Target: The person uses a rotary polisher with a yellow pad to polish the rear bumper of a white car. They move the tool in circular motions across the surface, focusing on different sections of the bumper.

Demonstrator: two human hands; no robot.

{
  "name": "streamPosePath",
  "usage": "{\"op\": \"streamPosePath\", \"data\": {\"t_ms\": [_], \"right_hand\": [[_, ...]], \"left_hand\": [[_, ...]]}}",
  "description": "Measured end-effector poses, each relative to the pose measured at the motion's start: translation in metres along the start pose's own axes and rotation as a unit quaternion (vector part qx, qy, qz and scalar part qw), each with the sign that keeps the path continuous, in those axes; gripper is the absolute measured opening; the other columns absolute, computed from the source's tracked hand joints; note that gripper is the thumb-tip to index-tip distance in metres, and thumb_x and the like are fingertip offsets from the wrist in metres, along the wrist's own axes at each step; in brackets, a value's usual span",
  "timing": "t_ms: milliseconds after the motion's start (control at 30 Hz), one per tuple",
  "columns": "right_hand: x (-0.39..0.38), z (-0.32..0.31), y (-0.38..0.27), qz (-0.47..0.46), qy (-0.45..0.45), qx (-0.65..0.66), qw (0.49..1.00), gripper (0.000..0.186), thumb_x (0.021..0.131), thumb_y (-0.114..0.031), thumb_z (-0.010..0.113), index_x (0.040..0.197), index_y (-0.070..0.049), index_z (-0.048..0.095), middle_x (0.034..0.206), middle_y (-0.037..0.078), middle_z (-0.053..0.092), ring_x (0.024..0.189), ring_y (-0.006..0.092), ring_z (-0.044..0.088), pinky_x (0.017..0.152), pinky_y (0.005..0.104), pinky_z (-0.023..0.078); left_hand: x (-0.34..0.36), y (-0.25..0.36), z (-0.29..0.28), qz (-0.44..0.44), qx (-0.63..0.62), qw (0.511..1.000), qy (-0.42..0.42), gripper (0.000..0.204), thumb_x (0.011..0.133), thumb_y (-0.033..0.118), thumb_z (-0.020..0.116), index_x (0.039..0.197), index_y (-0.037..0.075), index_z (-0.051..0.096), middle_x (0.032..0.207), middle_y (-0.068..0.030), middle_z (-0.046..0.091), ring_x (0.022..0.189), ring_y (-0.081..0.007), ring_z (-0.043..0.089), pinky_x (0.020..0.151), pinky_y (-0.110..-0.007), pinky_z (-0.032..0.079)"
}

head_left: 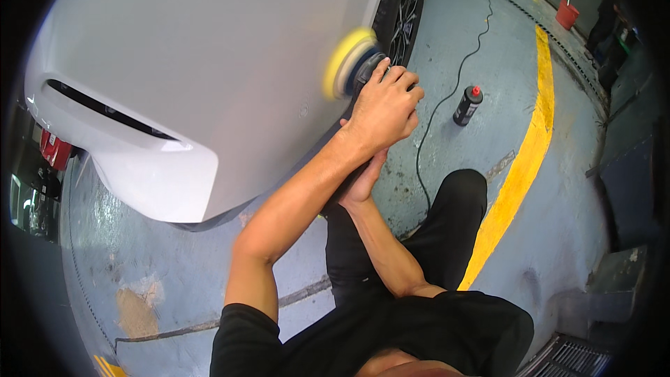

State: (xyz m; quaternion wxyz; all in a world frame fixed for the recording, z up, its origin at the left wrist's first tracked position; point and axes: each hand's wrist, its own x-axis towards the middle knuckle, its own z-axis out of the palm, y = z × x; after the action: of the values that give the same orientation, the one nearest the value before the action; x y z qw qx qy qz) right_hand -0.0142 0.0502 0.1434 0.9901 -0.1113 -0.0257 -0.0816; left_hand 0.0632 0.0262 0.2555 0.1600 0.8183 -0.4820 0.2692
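The yellow foam pad of a power polisher (350, 63) rests against the light grey car bumper (230, 49), close to the wheel (405, 21); its edge is blurred as if spinning. My left hand (388, 103) is wrapped over the dark head of the polisher, just behind the pad. Lower down, my right hand (366, 180) grips the polisher's dark body from below, its fingers partly hidden by my left forearm. A small whitish smear (303, 110) shows on the bumper below the pad.
A black bottle with a red cap (467, 106) stands on the blue-grey floor to the right. Between it and the car winds a black cable (447, 98). Farther right runs a yellow floor stripe (520, 174). A red bucket (567, 14) stands at the far right.
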Motion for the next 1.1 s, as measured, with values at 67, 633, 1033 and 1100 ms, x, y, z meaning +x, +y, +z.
{"op": "streamPosePath", "data": {"t_ms": [67, 633, 1033, 1100], "right_hand": [[0.012, 0.01, -0.017, -0.018, -0.011, -0.018, 1.0, 0.095, 0.099, -0.083, 0.034, 0.15, -0.004, 0.05, 0.137, 0.007, 0.061, 0.122, 0.0204, 0.06, 0.104, 0.0377, 0.05], [0.162, 0.127, -0.171, -0.142, -0.201, -0.173, 0.954, 0.078, 0.104, -0.072, 0.044, 0.153, -0.01, 0.046, 0.14, 0.008, 0.061, 0.124, 0.0221, 0.063, 0.103, 0.0394, 0.053], [0.117, 0.094, -0.127, -0.125, -0.206, -0.148, 0.959, 0.075, 0.107, -0.068, 0.041, 0.156, -0.012, 0.042, 0.144, 0.007, 0.059, 0.128, 0.0227, 0.061, 0.106, 0.0408, 0.052], [0.116, 0.091, -0.124, -0.145, -0.202, -0.16, 0.955, 0.073, 0.108, -0.067, 0.04, 0.157, -0.013, 0.041, 0.145, 0.007, 0.06, 0.129, 0.0228, 0.061, 0.106, 0.041, 0.052]], "left_hand": [[0.02, 0.001, -0.003, 0.0, 0.004, 1.0, 0.02, 0.03, 0.078, 0.014, 0.075, 0.107, 0.007, 0.077, 0.125, -0.0078, 0.068, 0.128, -0.0273, 0.058, 0.125, -0.053, 0.033], [0.231, -0.032, -0.042, 0.056, 0.069, 0.961, 0.264, 0.028, 0.081, 0.022, 0.073, 0.105, 0.008, 0.079, 0.121, -0.0072, 0.072, 0.125, -0.0282, 0.061, 0.123, -0.053, 0.033], [0.162, -0.016, -0.047, 0.062, 0.039, 0.966, 0.247, 0.027, 0.081, 0.021, 0.075, 0.104, 0.007, 0.078, 0.121, -0.0073, 0.071, 0.125, -0.0291, 0.06, 0.122, -0.053, 0.036], [0.155, -0.013, -0.052, 0.068, 0.038, 0.964, 0.253, 0.027, 0.082, 0.022, 0.074, 0.104, 0.007, 0.078, 0.121, -0.0075, 0.07, 0.125, -0.0289, 0.06, 0.122, -0.053, 0.036]]}}
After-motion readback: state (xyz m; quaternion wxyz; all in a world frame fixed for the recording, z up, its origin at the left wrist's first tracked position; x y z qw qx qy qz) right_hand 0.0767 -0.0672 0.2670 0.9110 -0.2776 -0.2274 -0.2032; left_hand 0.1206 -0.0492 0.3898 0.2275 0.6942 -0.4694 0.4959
